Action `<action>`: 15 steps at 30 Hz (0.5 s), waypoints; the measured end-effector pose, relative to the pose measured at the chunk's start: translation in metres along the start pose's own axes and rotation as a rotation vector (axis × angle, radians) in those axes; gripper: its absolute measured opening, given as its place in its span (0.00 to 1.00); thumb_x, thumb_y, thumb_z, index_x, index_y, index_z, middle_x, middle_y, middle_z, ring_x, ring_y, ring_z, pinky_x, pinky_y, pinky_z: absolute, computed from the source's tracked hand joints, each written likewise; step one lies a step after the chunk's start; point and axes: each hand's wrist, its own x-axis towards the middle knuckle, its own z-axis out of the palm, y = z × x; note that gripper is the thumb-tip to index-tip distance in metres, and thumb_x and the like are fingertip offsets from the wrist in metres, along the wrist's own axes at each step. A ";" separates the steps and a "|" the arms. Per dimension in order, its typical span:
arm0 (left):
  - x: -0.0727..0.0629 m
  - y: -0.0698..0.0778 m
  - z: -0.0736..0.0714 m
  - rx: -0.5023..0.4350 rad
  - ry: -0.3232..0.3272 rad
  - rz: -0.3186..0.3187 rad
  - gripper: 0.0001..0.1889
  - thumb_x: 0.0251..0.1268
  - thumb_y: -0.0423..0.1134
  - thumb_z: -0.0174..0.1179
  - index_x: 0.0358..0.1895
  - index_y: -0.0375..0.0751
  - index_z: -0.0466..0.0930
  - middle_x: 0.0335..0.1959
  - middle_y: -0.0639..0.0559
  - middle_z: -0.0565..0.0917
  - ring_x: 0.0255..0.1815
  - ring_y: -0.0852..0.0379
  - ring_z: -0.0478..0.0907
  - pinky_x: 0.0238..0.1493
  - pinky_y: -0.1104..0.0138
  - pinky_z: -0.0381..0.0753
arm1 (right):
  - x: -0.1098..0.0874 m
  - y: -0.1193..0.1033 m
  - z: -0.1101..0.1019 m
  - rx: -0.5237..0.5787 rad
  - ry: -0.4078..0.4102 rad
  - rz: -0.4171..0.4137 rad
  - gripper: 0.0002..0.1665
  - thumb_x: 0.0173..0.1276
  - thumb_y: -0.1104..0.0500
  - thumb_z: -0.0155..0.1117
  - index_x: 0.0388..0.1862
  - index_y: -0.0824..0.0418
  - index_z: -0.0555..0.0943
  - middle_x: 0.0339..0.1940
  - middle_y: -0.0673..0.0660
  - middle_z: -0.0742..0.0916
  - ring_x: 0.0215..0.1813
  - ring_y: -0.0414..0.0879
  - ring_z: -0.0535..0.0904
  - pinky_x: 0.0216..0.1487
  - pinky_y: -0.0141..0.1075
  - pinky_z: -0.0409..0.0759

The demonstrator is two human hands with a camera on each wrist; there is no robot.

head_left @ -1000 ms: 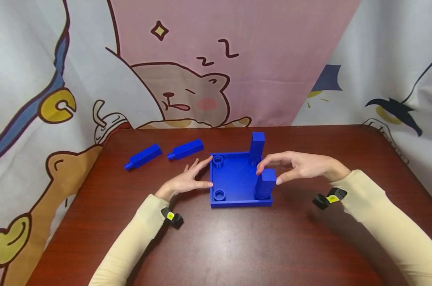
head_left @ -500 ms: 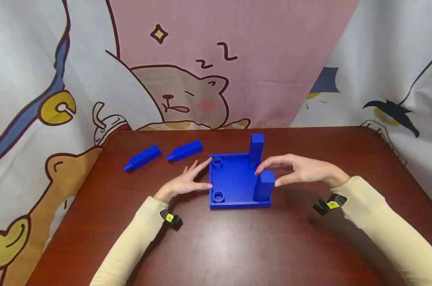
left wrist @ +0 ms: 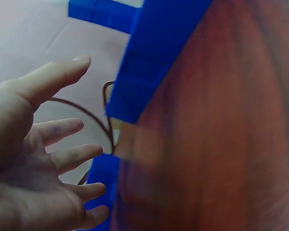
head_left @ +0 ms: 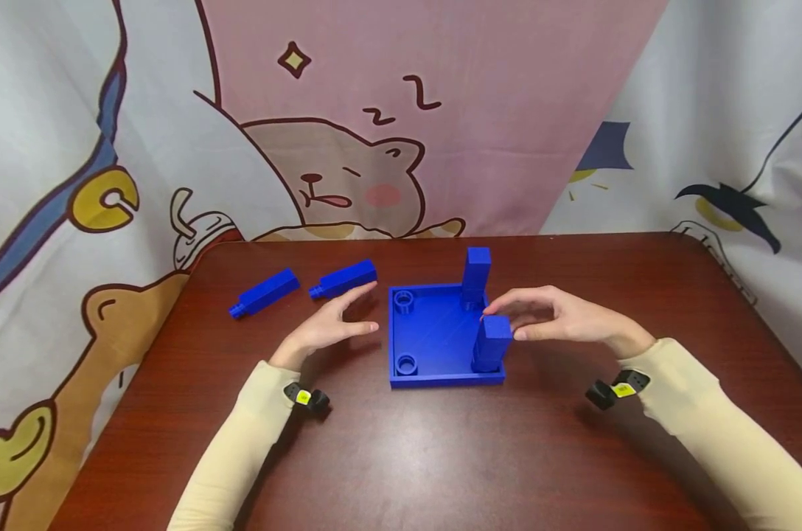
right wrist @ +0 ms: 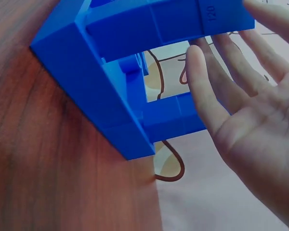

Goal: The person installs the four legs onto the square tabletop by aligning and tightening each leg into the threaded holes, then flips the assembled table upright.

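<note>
A cartoon-printed curtain (head_left: 507, 110) hangs behind the wooden desk (head_left: 494, 457). Mid-desk sits a blue square tray (head_left: 434, 332). The left hand (head_left: 324, 328) has come off the tray's left rim, fingers spread and gripping nothing, so that side seems no longer steadied. The right hand (head_left: 570, 317), fingers loosely extended, flanks the near upright post (head_left: 492, 346); contact cannot be told. It probably hampers reaching the far upright post (head_left: 477, 274) from the right. Two loose blue posts (head_left: 266, 292) lie far left; the tray's left corners hold ring sockets (head_left: 407, 372).
</note>
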 end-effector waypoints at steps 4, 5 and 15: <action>0.001 0.003 -0.011 -0.062 0.083 0.045 0.37 0.63 0.36 0.65 0.73 0.35 0.58 0.73 0.42 0.61 0.74 0.47 0.52 0.71 0.47 0.49 | -0.003 0.007 0.001 -0.011 0.071 0.042 0.22 0.67 0.71 0.60 0.61 0.65 0.75 0.58 0.58 0.81 0.57 0.50 0.78 0.53 0.43 0.78; 0.002 0.003 -0.014 -0.069 0.107 0.053 0.37 0.62 0.35 0.65 0.73 0.35 0.59 0.72 0.41 0.62 0.74 0.46 0.53 0.70 0.47 0.49 | -0.003 0.010 0.001 -0.016 0.094 0.062 0.22 0.68 0.70 0.60 0.60 0.64 0.76 0.57 0.57 0.81 0.58 0.50 0.77 0.53 0.42 0.78; 0.017 0.001 -0.031 0.004 0.296 0.015 0.30 0.62 0.34 0.65 0.68 0.38 0.69 0.66 0.42 0.71 0.70 0.45 0.62 0.69 0.48 0.55 | -0.004 0.036 0.013 -0.032 0.301 0.170 0.16 0.68 0.68 0.61 0.54 0.68 0.79 0.50 0.59 0.84 0.51 0.47 0.79 0.50 0.35 0.77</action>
